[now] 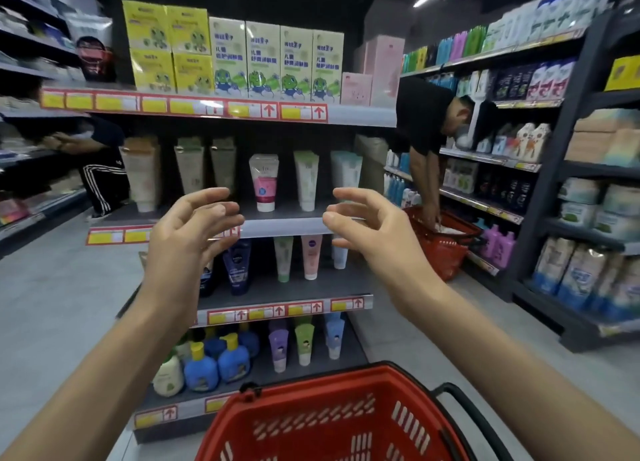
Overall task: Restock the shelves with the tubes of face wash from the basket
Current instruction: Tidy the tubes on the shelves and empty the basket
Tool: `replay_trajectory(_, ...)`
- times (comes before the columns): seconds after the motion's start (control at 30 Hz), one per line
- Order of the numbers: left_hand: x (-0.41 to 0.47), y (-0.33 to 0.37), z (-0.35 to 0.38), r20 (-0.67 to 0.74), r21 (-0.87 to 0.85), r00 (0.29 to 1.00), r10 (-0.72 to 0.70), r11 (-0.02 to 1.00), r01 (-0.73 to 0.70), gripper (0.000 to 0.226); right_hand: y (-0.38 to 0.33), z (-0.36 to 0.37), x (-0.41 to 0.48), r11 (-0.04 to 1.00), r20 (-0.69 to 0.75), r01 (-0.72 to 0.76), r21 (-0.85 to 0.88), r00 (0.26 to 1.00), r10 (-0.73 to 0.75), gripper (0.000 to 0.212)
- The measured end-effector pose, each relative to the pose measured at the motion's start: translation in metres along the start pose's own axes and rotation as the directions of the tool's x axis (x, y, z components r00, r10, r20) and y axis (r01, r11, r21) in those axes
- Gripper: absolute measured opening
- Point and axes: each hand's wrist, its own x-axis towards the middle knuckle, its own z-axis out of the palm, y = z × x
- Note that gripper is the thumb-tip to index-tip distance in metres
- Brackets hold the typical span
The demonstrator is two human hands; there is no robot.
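Both my hands are raised in front of the end shelf unit, palms facing each other, fingers loosely curved and holding nothing. My left hand hangs before the shelf's left part, my right hand before its right part. Between them stands a pink-and-white tube of face wash on the second shelf, with pale green and blue tubes beside it. More tubes stand on the shelf below. A red basket sits low in front of me; its inside is hidden from view.
Boxes line the top shelf. Blue pump bottles fill the bottom shelf. At right a person bends over a second red basket by a stocked aisle shelf. Another person stands at left. Grey floor lies on both sides.
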Motion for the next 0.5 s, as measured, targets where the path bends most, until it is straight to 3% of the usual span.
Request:
replay_trajectory(0.33, -0.021, -0.135, -0.027, 0.015, 0.229, 0.965, -0.261, 0.941, 0.25, 0.021, 0.143, -0.014, -0.017, 0.976, 0.026, -0.195, -0.1, 0.98, 0.198, 0.039)
replay_trajectory(0.43, -0.036, -0.186, -0.044, 0.013, 0.468, 0.939, -0.345, 0.831, 0.299, 0.017, 0.203, -0.023, -0.036, 0.933, 0.061, -0.269, -0.24, 0.955, 0.292, 0.04)
replay_trajectory(0.5, -0.048, -0.22, -0.063, 0.027, 0.693, 0.919, -0.393, 0.67, 0.266, 0.025, 0.241, -0.033, -0.051, 0.857, 0.101, -0.289, -0.427, 0.926, 0.363, 0.045)
